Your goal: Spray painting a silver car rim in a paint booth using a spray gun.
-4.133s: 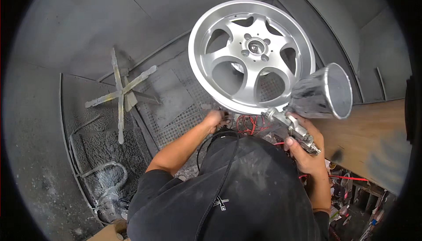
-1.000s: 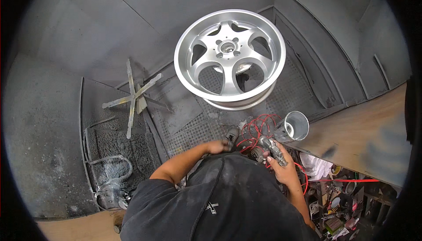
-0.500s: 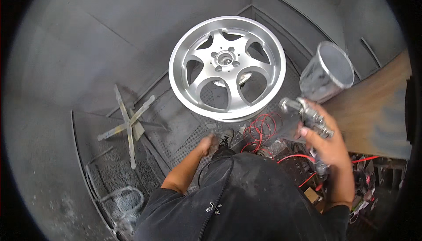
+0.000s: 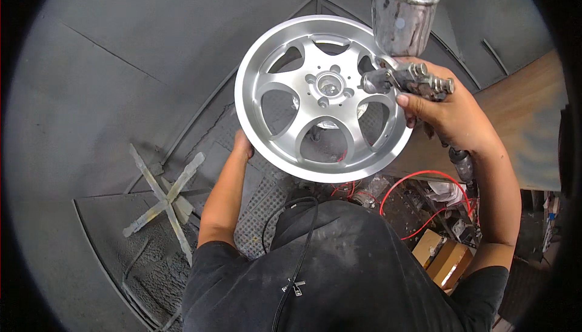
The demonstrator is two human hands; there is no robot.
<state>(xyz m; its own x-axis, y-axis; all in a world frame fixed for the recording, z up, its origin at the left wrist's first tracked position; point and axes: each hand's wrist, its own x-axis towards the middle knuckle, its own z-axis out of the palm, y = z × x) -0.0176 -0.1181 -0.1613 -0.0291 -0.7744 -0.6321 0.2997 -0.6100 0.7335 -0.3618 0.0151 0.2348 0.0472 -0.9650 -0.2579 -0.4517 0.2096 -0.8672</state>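
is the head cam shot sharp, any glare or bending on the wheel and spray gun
Head view: mostly sharp; the silver wheel shows soft sheen on spokes and rim, no blown-out glare; the spray gun in the right hand is crisp; fisheye bends the booth walls toward a black circular rim; the left hand lies in shadow at the wheel's edge.

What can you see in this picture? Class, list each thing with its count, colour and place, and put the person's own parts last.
alloy wheel: one, silver, centre, face toward the camera
spray gun: one, grey metal with an open-topped cup, upper right, by the wheel's face
cross-shaped stand: one, grey and paint-crusted, lower left
booth walls: grey, all around
red hose: one, lower right
cardboard boxes: brown, lower right
left hand: one, on the wheel's lower left rim
right hand: one, fingers wrapped round the spray gun
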